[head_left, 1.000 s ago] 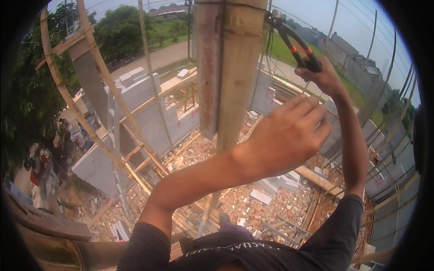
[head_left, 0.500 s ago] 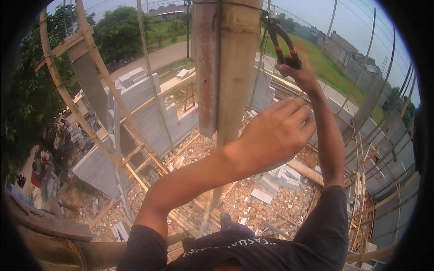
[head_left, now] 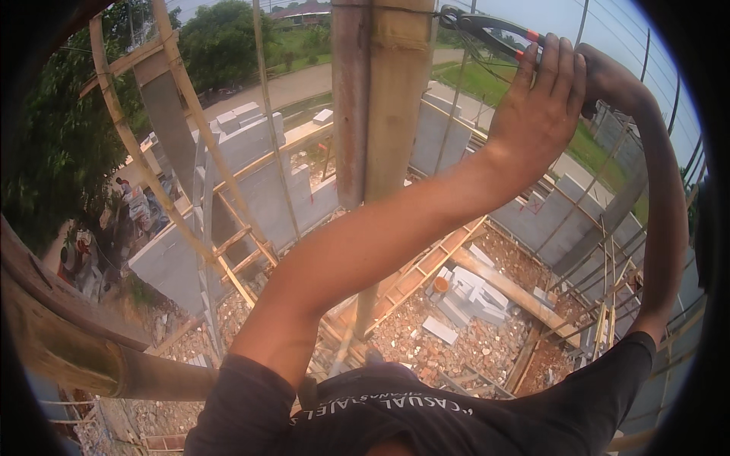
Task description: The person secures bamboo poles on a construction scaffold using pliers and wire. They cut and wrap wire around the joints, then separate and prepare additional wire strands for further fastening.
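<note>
The pincers [head_left: 498,25], at one o'clock, now lie nearer level beside the wire [head_left: 403,8] round the twelve-o'clock post [head_left: 395,99]. The right hand [head_left: 612,82] holds them; the left hand [head_left: 541,102] has reached them, grip unclear, bringing both hands to the tool.

Left arm [head_left: 380,232] was held slanting up across the body, elbow [head_left: 293,296] bent; left hand [head_left: 541,110] was raised, back to view, fingers [head_left: 547,68] mostly stretched. Right arm [head_left: 666,213] was lifted high, wrist [head_left: 645,105] bent inward; right hand [head_left: 608,82] was partly hidden behind the left.
</note>
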Motion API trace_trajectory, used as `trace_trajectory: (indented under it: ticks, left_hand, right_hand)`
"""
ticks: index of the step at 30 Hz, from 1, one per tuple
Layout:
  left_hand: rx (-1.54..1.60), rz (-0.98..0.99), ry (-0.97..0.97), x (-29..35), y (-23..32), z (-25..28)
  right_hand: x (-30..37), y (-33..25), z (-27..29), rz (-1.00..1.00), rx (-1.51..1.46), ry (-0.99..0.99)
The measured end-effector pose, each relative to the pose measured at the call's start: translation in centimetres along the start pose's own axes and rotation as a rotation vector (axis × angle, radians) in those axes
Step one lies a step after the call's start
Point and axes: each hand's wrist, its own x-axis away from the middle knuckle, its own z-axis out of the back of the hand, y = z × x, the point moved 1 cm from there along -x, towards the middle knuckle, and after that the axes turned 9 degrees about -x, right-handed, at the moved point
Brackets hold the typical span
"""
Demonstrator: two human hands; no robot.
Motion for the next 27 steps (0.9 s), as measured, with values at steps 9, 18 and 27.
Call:
trace_trajectory:
  ticks: [9,18,27]
  left_hand:
    - [0.015,0.113,0.277,-6.2,-4.1,-0.8]
    - [0.327,0.110,-0.106,-5.9,-4.0,-2.6]
    - [0.023,0.115,0.050,-5.2,-3.2,-0.1]
  right_hand:
    - [5.2,-11.5,-0.4,-0.227,0.220,0.164]
    - [4.1,-4.6,-5.7,0.412,1.345,1.113]
    - [1.3,-6.6,-2.4,-0.193,0.702,0.256]
